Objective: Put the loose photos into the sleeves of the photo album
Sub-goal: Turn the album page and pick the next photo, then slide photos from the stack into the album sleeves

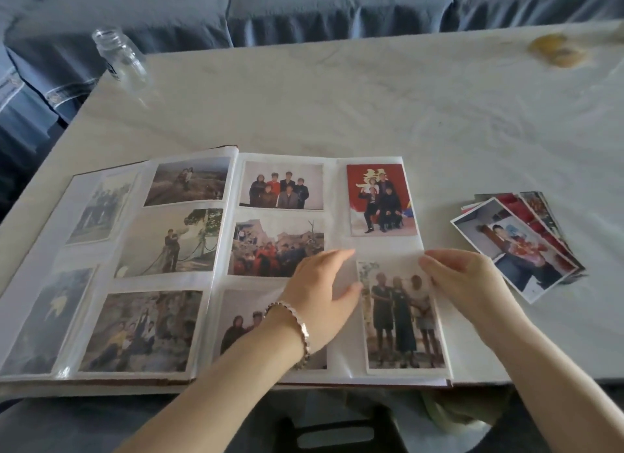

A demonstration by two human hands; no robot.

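- The right hand is nearest the work. Its grip is closed, with the fingertips pinched on the top right corner of the portrait photo. Whether sleeve film is pinched along with it cannot be told.
- The left hand, with 1 bracelet at the wrist, is laid open on the page just left of that photo. Its fingers are nearly straight, its thumb is at the photo's left edge, and nothing is clamped.
- The portrait photo is seen in the lower right sleeve of the photo album, apparently almost fully seated.
- Its long axis runs from far to near, in line with the person. Both hands are at its far short end, so any last push is judged to run toward the person, along that axis.
- 10 photos are counted in the album, 5 on each page. On the right page 3 lie landscape and 2 stand portrait, with the red photo directly above the gripped one.
- 1 stack of loose photos lies on the tabletop, right of the album. It is near the right hand and well apart from the left. At least 4 fanned sheets are visible, but the full count cannot be told.
- The next pick is judged to fall to the right hand.
- 1 glass jar stands at the far left corner.
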